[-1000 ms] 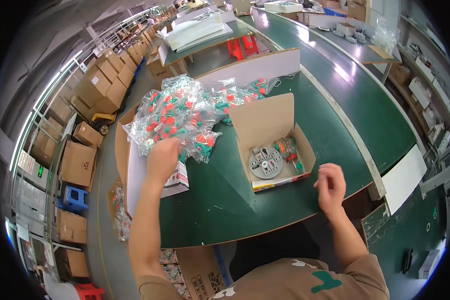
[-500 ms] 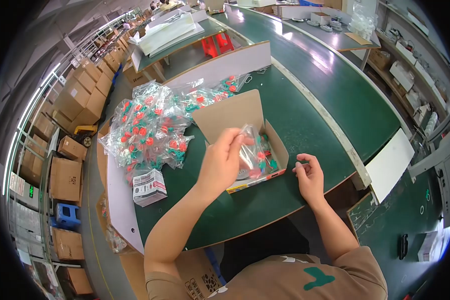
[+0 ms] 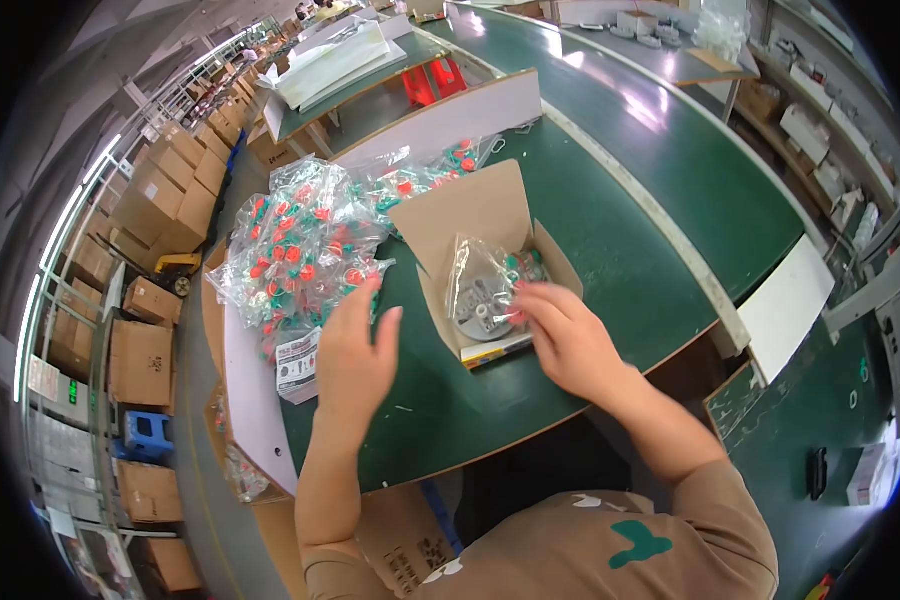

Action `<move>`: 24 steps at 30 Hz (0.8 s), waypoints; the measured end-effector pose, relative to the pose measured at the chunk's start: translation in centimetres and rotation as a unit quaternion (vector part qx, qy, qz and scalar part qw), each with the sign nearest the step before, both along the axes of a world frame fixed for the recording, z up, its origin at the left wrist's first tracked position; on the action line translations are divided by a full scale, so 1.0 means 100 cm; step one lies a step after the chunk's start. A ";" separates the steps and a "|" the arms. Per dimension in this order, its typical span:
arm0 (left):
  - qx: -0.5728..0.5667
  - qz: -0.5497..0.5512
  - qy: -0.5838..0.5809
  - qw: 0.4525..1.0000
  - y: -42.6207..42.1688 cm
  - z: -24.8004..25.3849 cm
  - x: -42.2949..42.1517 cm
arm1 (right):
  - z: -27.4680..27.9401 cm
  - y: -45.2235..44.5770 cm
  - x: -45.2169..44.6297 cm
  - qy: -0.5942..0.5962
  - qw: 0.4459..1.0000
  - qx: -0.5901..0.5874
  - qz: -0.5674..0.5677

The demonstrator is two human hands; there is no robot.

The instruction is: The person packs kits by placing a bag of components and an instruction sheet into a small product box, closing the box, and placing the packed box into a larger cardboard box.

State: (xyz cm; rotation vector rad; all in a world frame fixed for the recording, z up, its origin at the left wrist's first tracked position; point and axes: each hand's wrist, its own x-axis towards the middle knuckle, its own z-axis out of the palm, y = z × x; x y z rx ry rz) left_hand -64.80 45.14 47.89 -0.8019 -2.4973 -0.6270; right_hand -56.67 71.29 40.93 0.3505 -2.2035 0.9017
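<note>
Green desk (image 3: 440, 425), lid-up carton (image 3: 475, 208), right hand (image 3: 570, 345) at clear bag (image 3: 473, 270) inside, grip unclear, left hand (image 3: 355, 355) nearby, thumb spread, boxes (image 3: 175, 190) lining aisle (image 3: 192, 400).

From here, the right hand (image 3: 570, 338) covers one front corner of the box (image 3: 467, 212), and I can't make out whether its fingertips pinch the bag (image 3: 466, 262) or just touch it. The bag's glare blurs part of the disc (image 3: 481, 318). The left hand (image 3: 354, 362) hides one side of the leaflets (image 3: 296, 368), their print too small to read. The shirt (image 3: 560, 555) runs off the bottom edge.
</note>
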 end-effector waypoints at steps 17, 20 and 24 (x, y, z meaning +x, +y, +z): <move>-0.232 0.096 -0.102 0.962 -0.207 -0.099 -0.021 | 0.020 0.012 -0.019 -0.030 0.995 -0.033 0.086; -0.211 0.110 -0.022 0.971 -0.210 -0.110 -0.025 | -0.001 0.040 -0.006 0.040 0.991 -0.128 -0.023; -0.177 0.073 0.015 0.981 -0.213 -0.115 -0.008 | -0.050 0.052 0.012 -0.012 0.926 -0.368 -0.076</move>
